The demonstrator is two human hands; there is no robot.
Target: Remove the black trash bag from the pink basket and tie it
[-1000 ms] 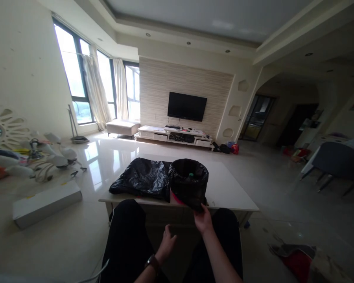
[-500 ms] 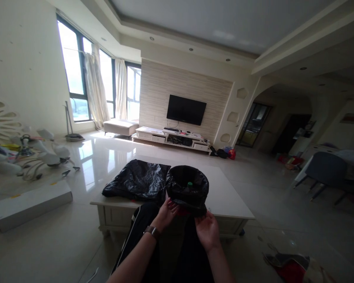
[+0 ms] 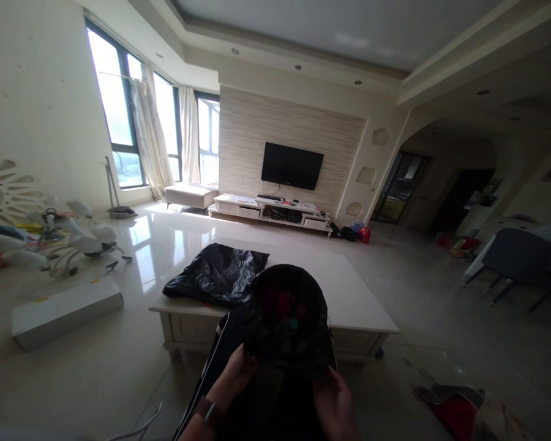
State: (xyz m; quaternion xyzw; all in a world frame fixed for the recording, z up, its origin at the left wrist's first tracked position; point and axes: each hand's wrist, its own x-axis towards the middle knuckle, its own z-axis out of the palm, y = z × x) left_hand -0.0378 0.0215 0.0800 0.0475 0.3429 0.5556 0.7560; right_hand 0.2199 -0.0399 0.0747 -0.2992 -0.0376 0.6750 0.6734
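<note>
A trash bin [image 3: 287,355] lined with a black plastic bag is tilted toward me over my legs, at the near edge of the white coffee table. Its round mouth faces me. Inside it are something red [image 3: 282,304] and a small green cap [image 3: 294,323], both dim. My left hand [image 3: 239,369] is closed on the bin's near left side, the fingertips hidden by the bag. On the near right side my right hand [image 3: 334,397] grips it, thumb up along the bag. A folded black plastic bag [image 3: 218,272] lies on the table to the left.
The white coffee table [image 3: 349,300] stands before my knees. A long white box [image 3: 67,315] and a toy-like heap of white parts [image 3: 80,242] are on the floor at left. A red and beige cloth item [image 3: 459,416] lies at right, with a dark chair [image 3: 517,257] beyond.
Both hands have drawn the lined bin toward me and down off the table. It is tipped more, so more of its inside shows.
</note>
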